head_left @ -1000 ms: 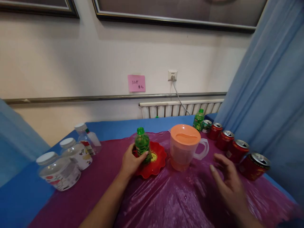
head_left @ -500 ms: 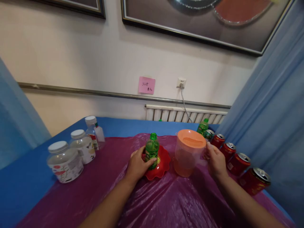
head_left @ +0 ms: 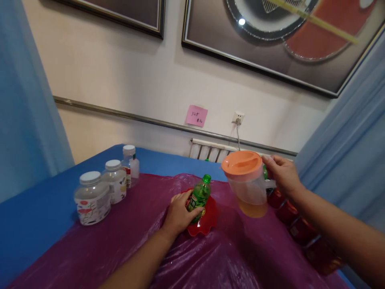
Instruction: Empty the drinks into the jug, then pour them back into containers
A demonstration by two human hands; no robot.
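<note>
A clear jug [head_left: 249,192] with an orange lid [head_left: 241,163] holds amber liquid, the bottle [head_left: 199,196] is green with a green cap, the scalloped plate [head_left: 207,218] red, the plastic sheet [head_left: 210,257] magenta over a blue tablecloth [head_left: 33,233].

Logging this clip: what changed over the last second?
The right hand reached in, took the pitcher by its handle and lifted it off the purple sheet. The left hand still grips the green bottle on the red dish; jars unmoved.
</note>
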